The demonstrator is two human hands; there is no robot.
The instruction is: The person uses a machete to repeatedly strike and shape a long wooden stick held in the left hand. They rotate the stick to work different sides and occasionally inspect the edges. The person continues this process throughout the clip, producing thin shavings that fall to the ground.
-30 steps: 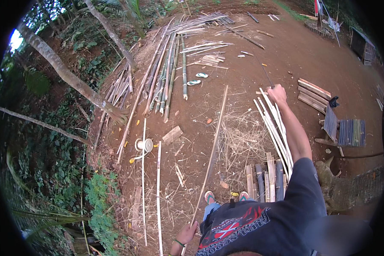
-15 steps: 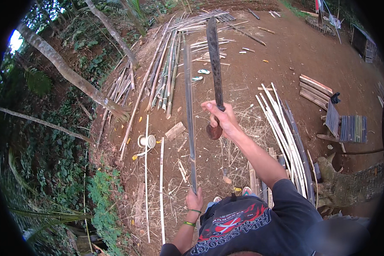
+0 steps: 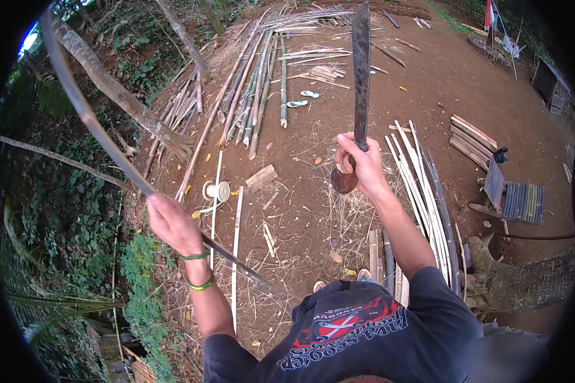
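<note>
Bamboo strip [image 3: 121, 159]: left grip [image 3: 174, 225] closed round it partway along, likely for balance | machete [image 3: 361, 70]: right grip [image 3: 363, 165] curled round it, tip up, presumably to clear the strip

The long knife [image 3: 361, 73] is dark and spotty, with a brown handle [image 3: 344, 182]. The shirt [image 3: 390, 338] is black, red and white.

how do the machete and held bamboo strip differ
The machete points nearly straight up the picture; the bamboo strip slants from upper left to lower right. The machete has a brown handle; the strip shows none. The strip looks longer than the machete. Both are held: machete in right hand, strip in left hand.
</note>
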